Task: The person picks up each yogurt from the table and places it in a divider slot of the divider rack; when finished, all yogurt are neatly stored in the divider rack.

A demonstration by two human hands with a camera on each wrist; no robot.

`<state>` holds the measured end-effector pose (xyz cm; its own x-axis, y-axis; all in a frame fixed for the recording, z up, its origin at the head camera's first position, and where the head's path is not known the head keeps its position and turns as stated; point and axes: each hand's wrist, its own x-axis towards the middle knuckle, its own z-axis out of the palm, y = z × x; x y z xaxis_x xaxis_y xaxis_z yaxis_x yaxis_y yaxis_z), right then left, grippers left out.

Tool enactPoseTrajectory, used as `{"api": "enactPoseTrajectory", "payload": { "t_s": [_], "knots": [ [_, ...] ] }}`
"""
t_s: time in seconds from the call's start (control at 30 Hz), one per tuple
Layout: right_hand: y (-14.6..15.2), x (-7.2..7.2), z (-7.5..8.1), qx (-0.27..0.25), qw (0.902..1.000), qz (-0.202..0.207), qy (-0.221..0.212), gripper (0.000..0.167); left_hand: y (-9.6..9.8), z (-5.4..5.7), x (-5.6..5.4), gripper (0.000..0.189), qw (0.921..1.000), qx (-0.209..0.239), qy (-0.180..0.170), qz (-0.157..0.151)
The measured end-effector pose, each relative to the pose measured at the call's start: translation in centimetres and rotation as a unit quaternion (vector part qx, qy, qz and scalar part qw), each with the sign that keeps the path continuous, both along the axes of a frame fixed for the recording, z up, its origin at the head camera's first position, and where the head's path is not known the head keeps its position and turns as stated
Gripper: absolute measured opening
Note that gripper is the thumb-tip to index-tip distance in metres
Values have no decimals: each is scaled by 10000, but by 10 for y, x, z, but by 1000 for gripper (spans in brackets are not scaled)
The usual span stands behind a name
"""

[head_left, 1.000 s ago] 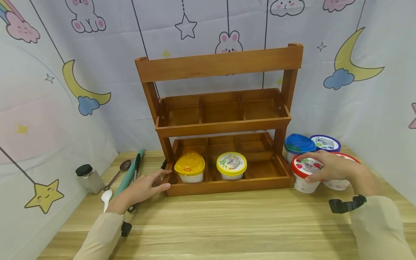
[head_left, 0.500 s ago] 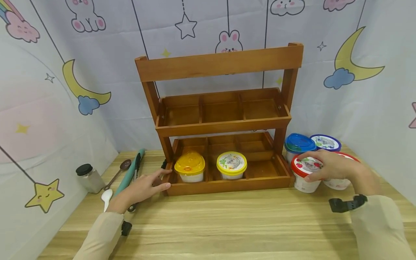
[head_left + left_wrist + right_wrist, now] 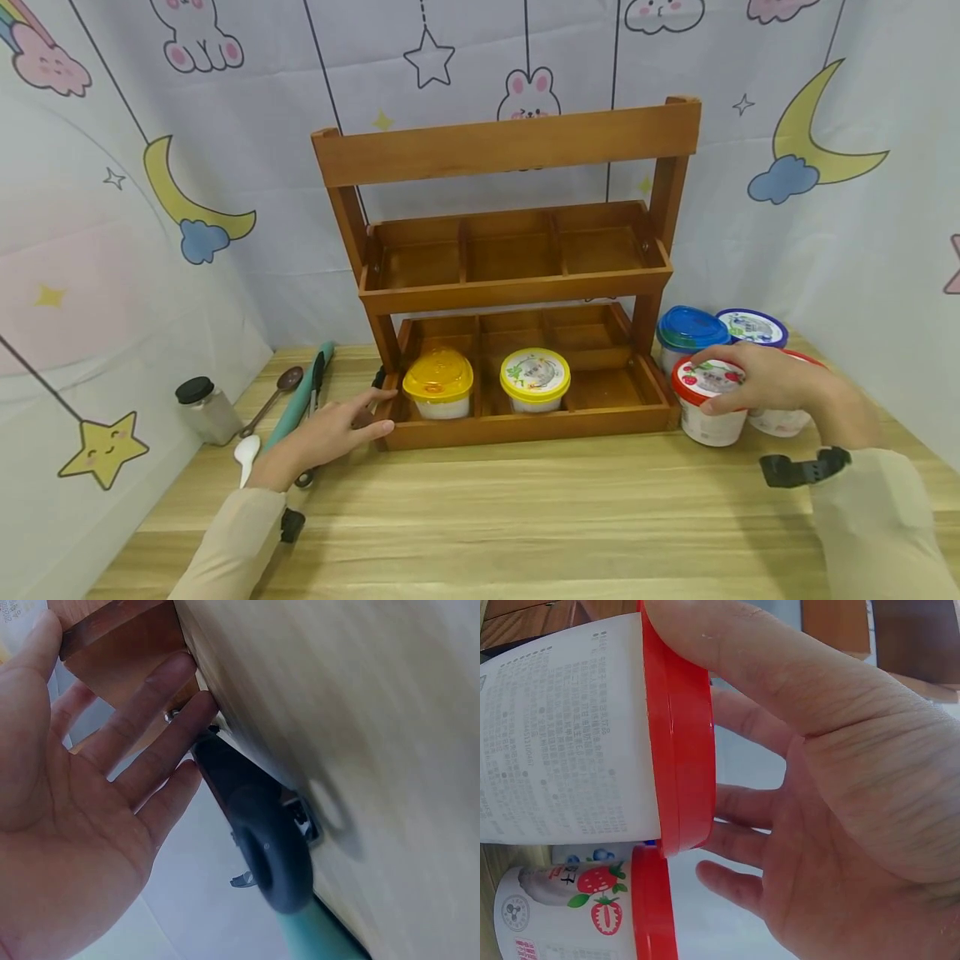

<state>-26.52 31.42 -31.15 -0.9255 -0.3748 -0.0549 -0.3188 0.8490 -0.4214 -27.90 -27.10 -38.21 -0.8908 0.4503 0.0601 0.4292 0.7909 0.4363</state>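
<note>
One red-topped tub [image 3: 712,427] just beside the brown rack [image 3: 513,288] has budged a bit, so the right hand [image 3: 783,379] pinching its lid [image 3: 707,379] seems to move it, while the left hand [image 3: 326,433] is spread.

Red-lidded tub [image 3: 711,425], upright, beside wooden rack [image 3: 517,288]

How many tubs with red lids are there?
2: the near tub, pinched by the right hand, and the far tub to its right, partly behind that hand. More may be hidden.
</note>
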Motion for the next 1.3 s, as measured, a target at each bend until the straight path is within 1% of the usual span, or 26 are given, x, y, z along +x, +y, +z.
{"api": "enactPoseTrajectory", "payload": {
  "t_s": [0.1, 0.2, 0.33, 0.43, 0.63, 0.77, 1.0, 1.17, 1.23, 1.3],
  "knots": [
    [0, 2, 2, 25, 10000, -55, -19, 70, 1, 0, -1, 57, 10000, -5, -14, -1],
    [0, 4, 5, 76, 9999, -122, 0, 72, 1, 2, -2, 56, 10000, -7, 41, -69],
    [-1, 9, 12, 198, 9993, -144, 277, 72, 1, 6, -3, 55, 9998, 28, 133, -164],
    [-3, 13, 18, 245, 9982, -176, 513, 72, 2, 10, -3, 55, 9997, -2, 152, -167],
    [-9, 18, 25, 201, 9969, -247, 722, 69, 2, 15, -2, 56, 9998, -82, 125, -126],
    [-15, 21, 28, 208, 9962, -291, 798, 67, 1, 12, -2, 56, 9998, -45, 138, -132],
    [-24, 23, 31, 83, 9956, -157, 921, 62, 0, 3, -1, 56, 9998, 9, 141, -104],
    [-32, 25, 33, -238, 9958, -46, 879, 56, 1, 3, -1, 55, 9997, 7, 204, -158],
    [-37, 25, 34, -288, 9949, -1, 964, 55, 1, 3, 0, 55, 9997, 14, 203, -165],
    [-41, 25, 34, -231, 9935, -19, 1111, 54, 1, 4, 0, 55, 9997, 21, 186, -174]
  ]
}}
